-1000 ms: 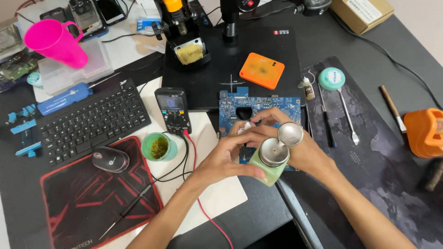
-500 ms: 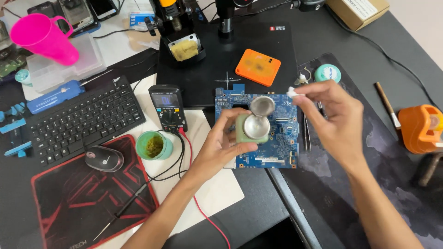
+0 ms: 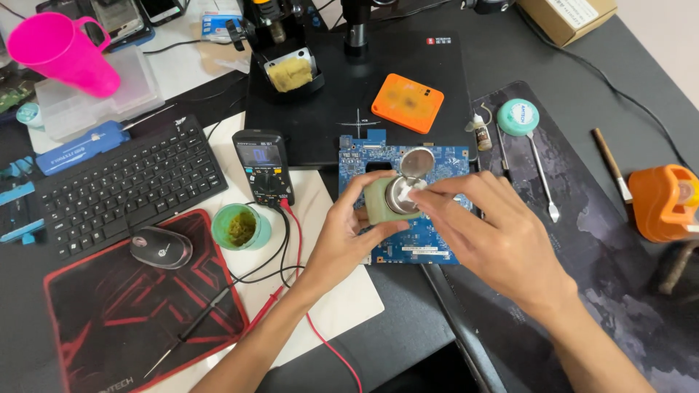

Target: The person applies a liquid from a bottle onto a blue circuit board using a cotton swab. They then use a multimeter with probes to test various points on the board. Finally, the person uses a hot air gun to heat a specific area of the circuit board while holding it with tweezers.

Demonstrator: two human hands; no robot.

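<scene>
My left hand (image 3: pixel 348 234) grips a small pale green dispenser bottle (image 3: pixel 380 199) with a round metal top, its hinged lid (image 3: pixel 417 161) flipped open. My right hand (image 3: pixel 495 240) pinches a small white swab or tissue (image 3: pixel 418 188) and presses it onto the bottle's metal top. Both hands hover over a blue circuit board (image 3: pixel 408 240) lying on the desk in front of the black microscope base (image 3: pixel 349 87).
A black multimeter (image 3: pixel 263 167) with red and black leads, a green cup (image 3: pixel 240 227), keyboard (image 3: pixel 124 185), mouse (image 3: pixel 162 247) on a red-black pad. Orange case (image 3: pixel 408 102), teal round tin (image 3: pixel 518 116), metal spatula (image 3: pixel 542 178), orange tape dispenser (image 3: pixel 666 202), pink cup (image 3: pixel 62 52).
My right hand came back from the tools at the right and now presses the white piece onto the bottle's top. The bottle stayed in my left hand over the board.
</scene>
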